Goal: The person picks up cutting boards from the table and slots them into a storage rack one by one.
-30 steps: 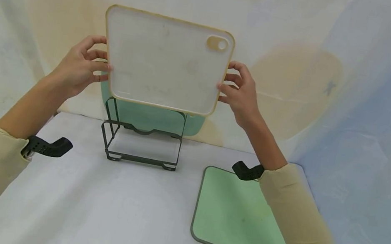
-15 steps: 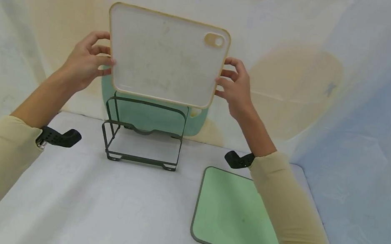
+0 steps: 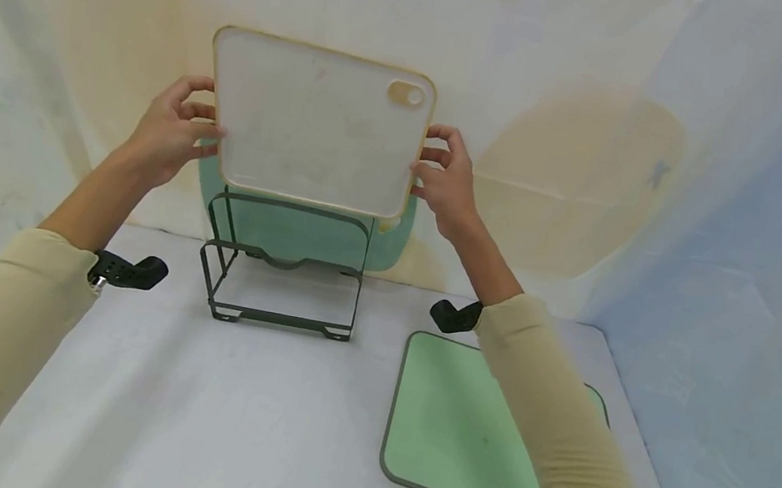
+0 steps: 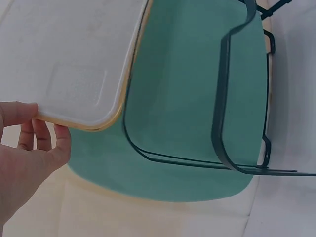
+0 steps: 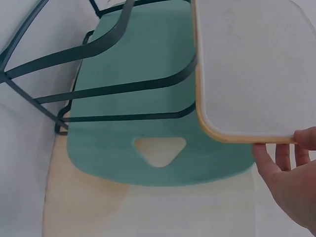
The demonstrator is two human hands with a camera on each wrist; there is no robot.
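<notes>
White board (image 3: 314,121): held upright in the air at the far side of the table (image 3: 183,415), just above the wire rack (image 3: 285,266); hanging hole at its upper right corner; tan rim all round.
Left hand (image 3: 168,133): fingers curled round the board's left edge, thumb on the near face, fingertips (image 4: 44,136) behind the lower corner in the left wrist view.
Right hand (image 3: 446,181): fingers curled round the right edge, same pinch; fingertips (image 5: 284,155) show under the lower corner in the right wrist view.
Rack: dark wire, stands upright, far centre of the table; a teal board (image 3: 302,231) already stands in its far slot, leaning toward the backdrop.
Bottom edge of white board: level with the top rail, near side of the teal board; not yet between the wires, as far as I can tell.
Judgement, alignment: keep the board vertical and its lower edge parallel to the rails; aim for the free slot just near of the teal board.
Judgement, grip: both hands hold at mid height, so the lower corners are free to enter; keep fingers above the rail.
Judgement, risk: a tilted corner could catch a wire and tip the light rack, or knock the teal board.
Green board (image 3: 462,428): lies flat, near right of the table, well apart from the rack.
</notes>
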